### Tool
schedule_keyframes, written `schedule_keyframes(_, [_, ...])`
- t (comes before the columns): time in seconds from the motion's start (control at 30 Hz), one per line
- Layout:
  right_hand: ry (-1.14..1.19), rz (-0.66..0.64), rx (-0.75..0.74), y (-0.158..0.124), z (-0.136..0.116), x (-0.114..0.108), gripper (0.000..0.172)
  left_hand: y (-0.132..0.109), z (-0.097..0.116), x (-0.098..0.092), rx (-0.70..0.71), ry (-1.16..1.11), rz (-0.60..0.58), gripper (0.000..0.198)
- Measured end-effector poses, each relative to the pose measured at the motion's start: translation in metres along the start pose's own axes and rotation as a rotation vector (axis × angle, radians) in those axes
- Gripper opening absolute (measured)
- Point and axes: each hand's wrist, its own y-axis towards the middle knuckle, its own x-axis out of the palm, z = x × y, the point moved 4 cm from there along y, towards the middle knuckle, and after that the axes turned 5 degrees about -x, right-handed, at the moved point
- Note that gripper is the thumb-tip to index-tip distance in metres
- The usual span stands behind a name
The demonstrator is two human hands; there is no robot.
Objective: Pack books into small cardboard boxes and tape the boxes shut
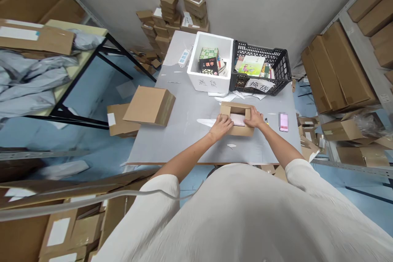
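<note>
On the grey table a small cardboard box point(241, 131) lies with its flaps open, and something pale pink point(238, 119) shows inside it. My left hand point(221, 127) grips the box's left end, fingers bent over the flap. At the opposite end my right hand point(254, 117) has its fingers curled over the right flap. Paper scraps point(206, 122) lie just left of the box. To its right sits a phone point(283, 122) with a pink screen.
A white foam box point(193, 80) and a black plastic crate point(278, 84), both holding books, stand at the table's back. A larger carton point(147, 104) overhangs its left edge. Stacked boxes point(166, 16) line the wall. Grey parcels point(30, 75) fill a side table. A cable point(123, 193) crosses the lower left.
</note>
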Motion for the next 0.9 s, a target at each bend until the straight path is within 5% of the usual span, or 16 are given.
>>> schedule_keyframes(0.23, [-0.002,-0.007,0.001,-0.001,-0.002,-0.002,0.11,-0.015,-0.026,-0.013,-0.297,-0.11,0.057,0.102])
schedule_keyframes(0.37, [-0.013,-0.008,-0.003,-0.002,-0.003,-0.004,0.108,-0.021,-0.05,-0.003,-0.449,-0.214,0.006,0.117])
schedule_keyframes(0.53, [-0.005,-0.01,0.005,-0.004,-0.005,-0.004,0.108,-0.002,-0.069,0.016,-0.35,-0.355,-0.146,0.132])
schedule_keyframes(0.7, [0.013,-0.005,0.017,-0.006,-0.009,-0.006,0.108,0.034,-0.084,0.018,-0.296,-0.383,-0.217,0.156])
schedule_keyframes(0.9, [0.07,0.006,0.04,-0.009,-0.01,-0.01,0.102,0.05,-0.09,0.017,-0.246,-0.344,-0.272,0.16])
